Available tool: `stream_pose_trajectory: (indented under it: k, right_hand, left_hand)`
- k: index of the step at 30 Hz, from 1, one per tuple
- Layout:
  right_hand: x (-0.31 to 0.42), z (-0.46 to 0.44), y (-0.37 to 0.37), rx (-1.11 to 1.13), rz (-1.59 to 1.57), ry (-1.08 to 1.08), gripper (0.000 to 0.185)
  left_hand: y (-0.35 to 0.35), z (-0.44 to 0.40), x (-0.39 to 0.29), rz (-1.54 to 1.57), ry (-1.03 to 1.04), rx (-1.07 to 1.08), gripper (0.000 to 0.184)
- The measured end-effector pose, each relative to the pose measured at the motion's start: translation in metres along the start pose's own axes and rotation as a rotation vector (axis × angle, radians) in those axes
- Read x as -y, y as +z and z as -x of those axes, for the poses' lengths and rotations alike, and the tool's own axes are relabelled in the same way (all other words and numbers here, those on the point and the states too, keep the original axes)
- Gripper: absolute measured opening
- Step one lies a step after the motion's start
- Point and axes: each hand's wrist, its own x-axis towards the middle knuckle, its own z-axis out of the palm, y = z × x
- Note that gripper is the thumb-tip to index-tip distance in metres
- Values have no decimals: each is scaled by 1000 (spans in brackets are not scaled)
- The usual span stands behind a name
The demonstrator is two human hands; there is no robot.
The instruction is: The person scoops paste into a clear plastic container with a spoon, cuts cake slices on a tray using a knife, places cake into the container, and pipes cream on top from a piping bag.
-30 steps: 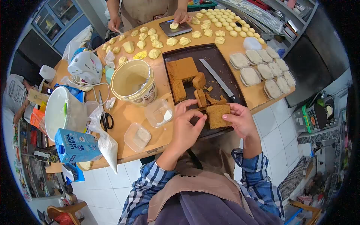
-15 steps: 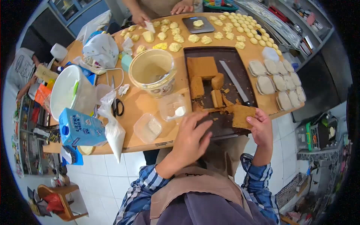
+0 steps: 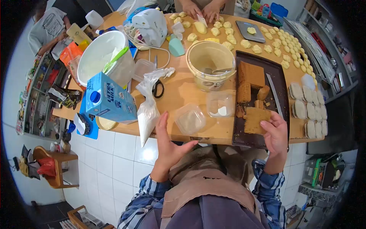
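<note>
My right hand [image 3: 275,133] pinches a thin brown slice of sponge cake [image 3: 254,120] by its right edge, above the near part of a dark baking tray [image 3: 241,138]. On that tray stand a larger cake block [image 3: 252,74], smaller cut pieces and crumbs, with a long knife [image 3: 275,93] along the right side. My left hand [image 3: 170,147] is empty, thumb and fingers spread wide, at the table's front edge. Closest to it are a filled white piping bag [image 3: 148,116] and a clear plastic container [image 3: 190,119] holding a little white stuff.
A blue milk carton [image 3: 110,98], a white bowl [image 3: 85,61] with a green spatula and a cream tub [image 3: 207,82] stand behind. Dough pieces [image 3: 230,39], a scale [image 3: 256,35] and pale square buns [image 3: 299,109] lie farther off. Another person's hands [image 3: 202,11] work opposite; someone stands at left.
My left hand has moved left, away from the tray toward the piping bag, its fingers spreading. My right hand still holds the cake slice. The view has swung left.
</note>
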Motion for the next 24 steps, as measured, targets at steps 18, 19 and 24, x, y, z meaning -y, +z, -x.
stream_pose_trajectory:
  k: [18, 19, 24]
  right_hand:
    - [-52, -48, 136, 444, 375, 219, 25]
    - [-53, -48, 137, 457, 408, 214, 26]
    - [-59, -54, 136, 524, 497, 245, 26]
  left_hand:
    - [5, -14, 21, 276, -35, 113, 113]
    - [5, -14, 22, 274, -18, 100, 111]
    - [2, -16, 20, 258, 1, 94, 102]
